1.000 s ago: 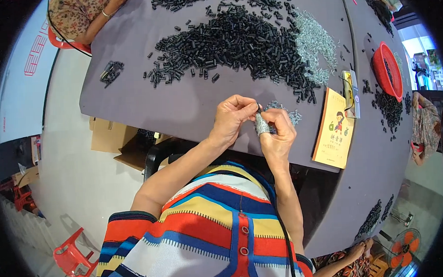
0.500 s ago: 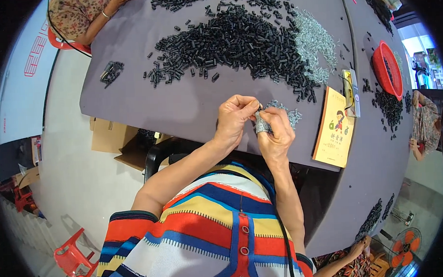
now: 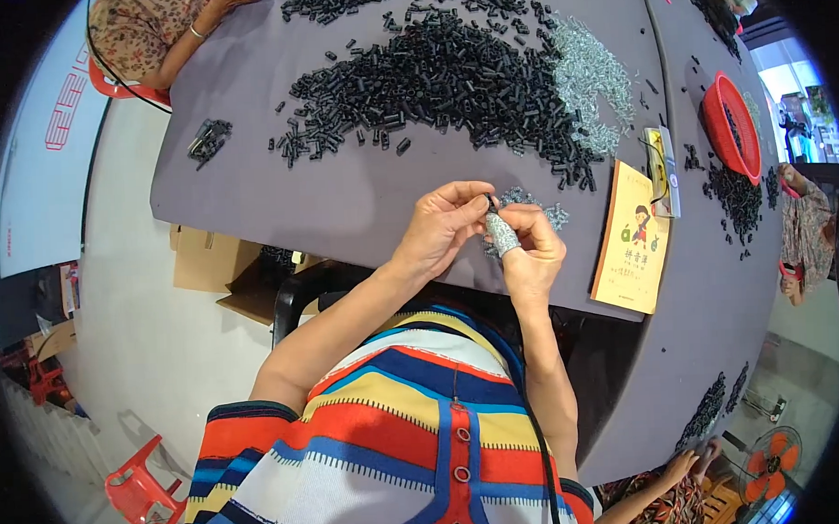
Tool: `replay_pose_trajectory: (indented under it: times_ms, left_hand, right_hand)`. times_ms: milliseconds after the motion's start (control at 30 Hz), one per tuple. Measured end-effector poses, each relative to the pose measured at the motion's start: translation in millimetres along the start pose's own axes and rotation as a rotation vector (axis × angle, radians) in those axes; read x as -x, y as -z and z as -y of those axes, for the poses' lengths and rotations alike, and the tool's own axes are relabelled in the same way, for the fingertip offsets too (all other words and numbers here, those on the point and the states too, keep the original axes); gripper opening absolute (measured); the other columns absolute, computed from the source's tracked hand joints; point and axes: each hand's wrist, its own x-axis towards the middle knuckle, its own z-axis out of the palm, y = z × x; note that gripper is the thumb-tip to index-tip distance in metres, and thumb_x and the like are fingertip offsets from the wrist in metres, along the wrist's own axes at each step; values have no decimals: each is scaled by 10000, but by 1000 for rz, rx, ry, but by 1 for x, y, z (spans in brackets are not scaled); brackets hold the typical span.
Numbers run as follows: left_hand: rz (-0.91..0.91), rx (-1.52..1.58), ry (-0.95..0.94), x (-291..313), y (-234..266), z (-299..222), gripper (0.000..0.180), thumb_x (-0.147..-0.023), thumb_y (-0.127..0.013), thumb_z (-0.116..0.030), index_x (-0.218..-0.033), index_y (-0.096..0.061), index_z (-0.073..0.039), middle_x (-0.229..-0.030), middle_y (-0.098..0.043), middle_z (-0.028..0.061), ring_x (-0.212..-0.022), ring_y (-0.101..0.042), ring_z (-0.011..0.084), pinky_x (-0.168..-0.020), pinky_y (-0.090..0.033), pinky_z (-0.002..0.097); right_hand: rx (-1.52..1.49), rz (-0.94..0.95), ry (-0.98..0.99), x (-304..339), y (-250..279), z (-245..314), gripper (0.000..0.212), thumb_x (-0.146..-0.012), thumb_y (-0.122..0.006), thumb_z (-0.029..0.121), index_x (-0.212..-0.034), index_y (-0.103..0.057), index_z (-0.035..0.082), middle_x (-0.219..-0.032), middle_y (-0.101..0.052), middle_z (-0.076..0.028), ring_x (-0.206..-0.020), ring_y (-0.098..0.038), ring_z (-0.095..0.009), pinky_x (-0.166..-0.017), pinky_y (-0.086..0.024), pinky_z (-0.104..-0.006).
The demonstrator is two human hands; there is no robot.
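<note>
Left hand: thumb and forefinger pinch a small black cylindrical part at their tips, above the smooth grey table, near its front edge. Right hand: thumb, in rough silvery wrap, just below the part; grip indeterminable. Rightward: small silvery pieces.

Bold dark characters stand beneath a cartoon figure on the cover of a yellow booklet lying on the bench, smaller writing below them. Large red outlined characters mark a white panel at left, above what appears to be tiny red lettering.
</note>
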Motion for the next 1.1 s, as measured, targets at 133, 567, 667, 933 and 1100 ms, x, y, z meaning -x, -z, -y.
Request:
replay_pose_trajectory:
  times_ms: [133,567,667,933,1100]
  left_hand:
    - [-30,-4,-14,0,3,3,144,-889,-643,-41,-1026,-653,2,-900,-676,68,-774,-633,117,-693,-528,235]
    - [-80,-76,-14,-1,2,1,134,-875,-672,-62,-998,-667,-11,-846,-671,27,-621,-541,50,-554,-438,175]
    - [-99,-83,-28,-1,1,3,132,-874,-674,-65,-994,-666,-9,-836,-663,27,-602,-507,50,-548,-414,180]
    - [1,-37,-34,-1,10,3,124,-886,-639,-32,-1005,-667,-15,-932,-685,87,-698,-600,99,-620,-487,204]
    - [23,19,21,-4,14,2,196,-887,-636,-31,-1082,-627,-21,-927,-684,86,-786,-644,131,-710,-527,244]
  right_hand:
    - [104,-6,78,0,0,1,162,-735,-695,-96,-844,-640,10,-861,-645,-77,-745,-623,-131,-632,-499,-243]
    - [615,49,544,-3,2,12,257,-673,-679,-105,-886,-657,36,-875,-651,-116,-737,-646,-271,-652,-525,-323]
    - [527,-3,492,-4,-3,11,229,-658,-662,-110,-848,-643,16,-856,-648,-117,-702,-644,-276,-614,-520,-328]
    - [271,-22,204,-1,-4,7,202,-714,-676,-99,-878,-651,16,-839,-653,-100,-714,-634,-185,-639,-506,-276]
    - [311,61,90,-2,4,16,394,-708,-695,-70,-1083,-616,22,-958,-615,-93,-790,-606,-170,-646,-515,-288]
